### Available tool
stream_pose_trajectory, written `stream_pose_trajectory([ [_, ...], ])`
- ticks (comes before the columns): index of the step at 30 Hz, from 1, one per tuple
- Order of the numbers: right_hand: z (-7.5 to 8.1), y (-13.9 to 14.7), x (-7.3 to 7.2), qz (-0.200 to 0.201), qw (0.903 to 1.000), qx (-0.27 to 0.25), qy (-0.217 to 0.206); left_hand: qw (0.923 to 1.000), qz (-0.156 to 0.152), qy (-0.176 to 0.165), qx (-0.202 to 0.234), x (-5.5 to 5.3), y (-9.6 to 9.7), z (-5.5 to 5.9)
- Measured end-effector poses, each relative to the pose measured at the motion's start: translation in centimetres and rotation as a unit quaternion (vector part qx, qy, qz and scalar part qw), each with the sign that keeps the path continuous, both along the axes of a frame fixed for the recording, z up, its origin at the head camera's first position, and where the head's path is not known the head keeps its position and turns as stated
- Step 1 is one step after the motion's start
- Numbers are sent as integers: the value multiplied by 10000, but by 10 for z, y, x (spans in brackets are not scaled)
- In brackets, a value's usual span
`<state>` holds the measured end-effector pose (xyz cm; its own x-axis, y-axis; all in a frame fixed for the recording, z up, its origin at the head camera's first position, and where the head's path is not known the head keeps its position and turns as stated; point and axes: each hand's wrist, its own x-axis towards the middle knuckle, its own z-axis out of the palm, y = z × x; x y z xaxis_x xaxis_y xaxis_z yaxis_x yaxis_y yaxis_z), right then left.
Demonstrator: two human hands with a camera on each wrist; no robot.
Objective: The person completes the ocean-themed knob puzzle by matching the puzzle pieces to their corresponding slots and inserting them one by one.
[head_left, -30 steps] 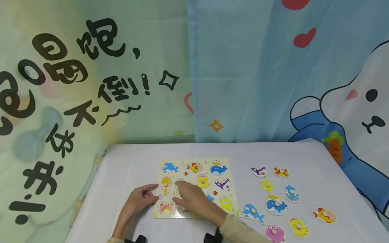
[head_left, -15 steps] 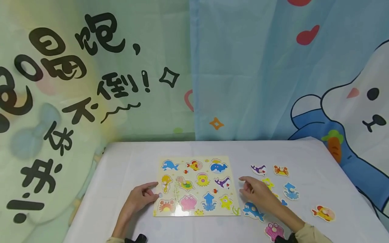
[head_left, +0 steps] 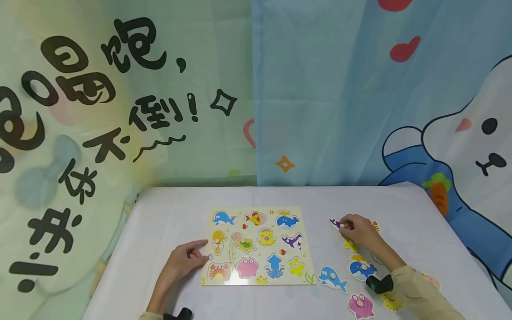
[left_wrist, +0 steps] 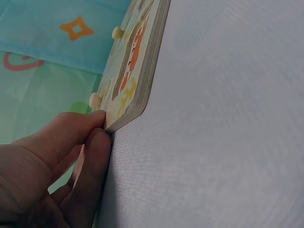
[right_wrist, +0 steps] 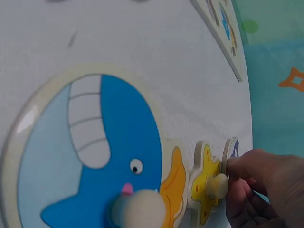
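Observation:
A cream puzzle board [head_left: 306, 255] with sea-animal pictures lies flat on the table. My left hand [head_left: 186, 258] touches its left edge with fingertips and thumb; in the left wrist view the board's edge [left_wrist: 137, 107] meets those fingertips. A knobbed seahorse piece [head_left: 219, 242] and a knobbed turtle piece [head_left: 242, 242] sit on the board. Off to its right, my right hand [head_left: 358, 229] pinches a purple whale piece [head_left: 335, 223], part of which the fingers cover. Just beside those fingers, in the right wrist view, is a yellow starfish piece [right_wrist: 204, 187] with a wooden knob.
Around the right arm lie loose pieces: a blue whale [head_left: 362, 270], a blue dolphin [head_left: 332, 279], a pink shell [head_left: 361, 306] and a yellow octopus [head_left: 392, 302]. A crab piece [head_left: 375, 226] shows partly behind the right hand. A printed curtain [head_left: 304, 111] hangs behind the table.
My right hand has left the board's middle, moved right over the loose pieces, and taken hold of the purple whale piece. The turtle is uncovered now. My left hand has stayed at the board's edge.

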<state>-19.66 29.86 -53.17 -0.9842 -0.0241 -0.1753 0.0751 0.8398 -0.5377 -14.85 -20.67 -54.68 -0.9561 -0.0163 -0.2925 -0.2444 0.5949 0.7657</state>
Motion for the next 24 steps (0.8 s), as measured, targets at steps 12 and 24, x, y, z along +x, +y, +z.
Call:
stream_pose_trajectory([
  [12, -2, 1, -2, -150, 9998, -68, -57, 10000, 39, 7, -17, 0, 1, 1],
  [24, 15, -4, -6, 108, 9990, -117, 418, 9999, 97, -72, -11, -1, 1, 0],
])
